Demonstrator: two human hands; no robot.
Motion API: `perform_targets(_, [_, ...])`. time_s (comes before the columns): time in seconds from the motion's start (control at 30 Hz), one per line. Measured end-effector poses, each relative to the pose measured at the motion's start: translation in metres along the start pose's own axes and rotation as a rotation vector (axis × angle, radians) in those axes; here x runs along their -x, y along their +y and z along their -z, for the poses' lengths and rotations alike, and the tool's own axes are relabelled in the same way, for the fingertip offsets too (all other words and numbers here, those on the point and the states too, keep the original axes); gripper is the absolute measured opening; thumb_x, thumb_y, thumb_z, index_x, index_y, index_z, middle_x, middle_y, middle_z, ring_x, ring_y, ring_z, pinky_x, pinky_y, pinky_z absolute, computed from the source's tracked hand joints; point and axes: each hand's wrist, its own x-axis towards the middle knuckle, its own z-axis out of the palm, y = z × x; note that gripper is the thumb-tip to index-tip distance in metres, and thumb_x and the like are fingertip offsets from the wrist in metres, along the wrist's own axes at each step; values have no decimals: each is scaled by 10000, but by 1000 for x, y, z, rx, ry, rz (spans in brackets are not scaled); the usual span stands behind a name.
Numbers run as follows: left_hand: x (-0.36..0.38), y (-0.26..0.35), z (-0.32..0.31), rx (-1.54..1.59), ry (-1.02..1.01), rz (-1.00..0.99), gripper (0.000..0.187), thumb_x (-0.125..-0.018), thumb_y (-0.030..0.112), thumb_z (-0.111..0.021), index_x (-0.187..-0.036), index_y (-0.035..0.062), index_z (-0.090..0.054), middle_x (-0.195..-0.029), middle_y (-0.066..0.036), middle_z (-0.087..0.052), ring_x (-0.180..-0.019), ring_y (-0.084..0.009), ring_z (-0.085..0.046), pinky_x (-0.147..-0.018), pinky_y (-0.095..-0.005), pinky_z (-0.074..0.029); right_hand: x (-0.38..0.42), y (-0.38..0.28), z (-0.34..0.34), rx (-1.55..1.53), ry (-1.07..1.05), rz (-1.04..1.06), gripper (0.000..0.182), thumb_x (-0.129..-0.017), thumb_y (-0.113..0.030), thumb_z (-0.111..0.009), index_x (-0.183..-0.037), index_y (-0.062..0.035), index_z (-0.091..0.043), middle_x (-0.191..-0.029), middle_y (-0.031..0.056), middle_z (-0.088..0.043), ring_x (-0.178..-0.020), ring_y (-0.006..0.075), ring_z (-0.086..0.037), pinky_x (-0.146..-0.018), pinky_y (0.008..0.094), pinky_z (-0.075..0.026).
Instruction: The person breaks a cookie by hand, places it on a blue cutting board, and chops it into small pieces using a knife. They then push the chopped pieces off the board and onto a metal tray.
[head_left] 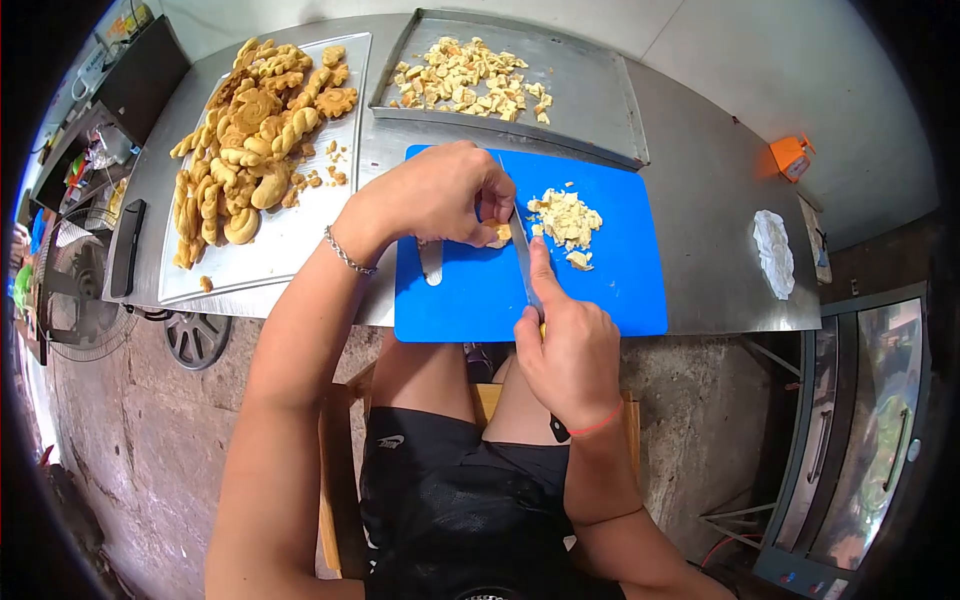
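On a blue cutting board [470, 300], my left hand [450, 195] is closed over a piece of bread [497, 233], its fingers curled on top. My right hand [570, 345] grips a knife [522, 255] by the handle, the index finger stretched along the blade. The blade lies against the right side of the bread piece. Just right of the knife sits a pile of chopped bread bits [567, 219], with a few loose crumbs near it. Most of the bread piece is hidden under my left fingers.
At the left, a white tray [335, 215] bears a heap of baked twisted breads [245, 140]. Behind the board, a metal tray [580, 85] holds chopped pieces [470, 80]. A crumpled white paper [773, 253] and an orange object [792, 157] are at the right; a fan [75, 280] stands left.
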Motion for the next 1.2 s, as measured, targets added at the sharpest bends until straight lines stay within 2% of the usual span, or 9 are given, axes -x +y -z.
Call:
perform_targets(0.2, [-1,-2,-2,1,3,-5,222,-788,128,-977,-952,25,-869,-864,-122,-837,-799,-271,-807,-764,-408,-631,0,-4,-3,80,-38,17,773,-950,-102,-708,-1700,22,-567,-754,230,-760,-691,460,-760,-702,602,-615])
perform_targets(0.4, [-1,-3,-4,39,12,47,212,-801,110,-976,-967,8,-892,-858,-127,-849,-781,-256,-814,-752,-394,-638,-8,-24,-5,208,-108,11,757,-938,-104,-722,-1649,113,-578,-749,238,-769,-685,419,-786,-700,579,-632])
perform_targets(0.6, [-2,1,-1,18,3,91,206,-795,80,-972,-961,-4,-883,-842,-121,-844,-770,-227,-806,-756,-381,-641,-30,-18,-17,157,-106,56,742,-917,-89,-734,-1601,161,-593,-757,231,-779,-685,419,-791,-685,573,-636])
perform_targets(0.8, [-2,0,0,56,-10,108,196,-794,50,-950,-959,-5,-860,-825,-100,-839,-761,-206,-801,-744,-368,-635,-7,-15,-5,203,-108,83,734,-933,-106,-746,-1614,127,-599,-751,237,-773,-684,426,-791,-696,595,-629])
perform_targets(0.93, [-2,1,-1,60,-23,169,195,-789,47,-949,-955,-2,-860,-828,-96,-842,-769,-205,-805,-741,-366,-633,19,-7,11,106,-185,24,737,-959,-110,-716,-1659,72,-576,-765,246,-774,-713,474,-783,-718,632,-616])
perform_targets(1.0, [-1,0,-2,58,-12,137,194,-790,46,-949,-957,-1,-861,-833,-96,-846,-773,-207,-810,-744,-366,-634,24,-11,24,29,-199,-31,737,-968,-104,-695,-1677,47,-566,-773,250,-774,-726,501,-776,-732,648,-610])
perform_targets(1.1, [-1,0,-1,42,8,111,190,-796,51,-953,-961,3,-872,-847,-99,-854,-777,-213,-815,-747,-369,-636,26,-17,25,2,-107,-30,732,-974,-98,-674,-1687,29,-565,-781,262,-772,-736,516,-772,-749,656,-607])
perform_targets(1.2, [-1,-1,-3,32,32,85,189,-801,60,-958,-968,8,-887,-858,-105,-860,-780,-224,-819,-752,-375,-638,21,-18,19,-10,-139,-45,730,-975,-98,-675,-1684,37,-568,-773,273,-765,-745,512,-778,-757,656,-606])
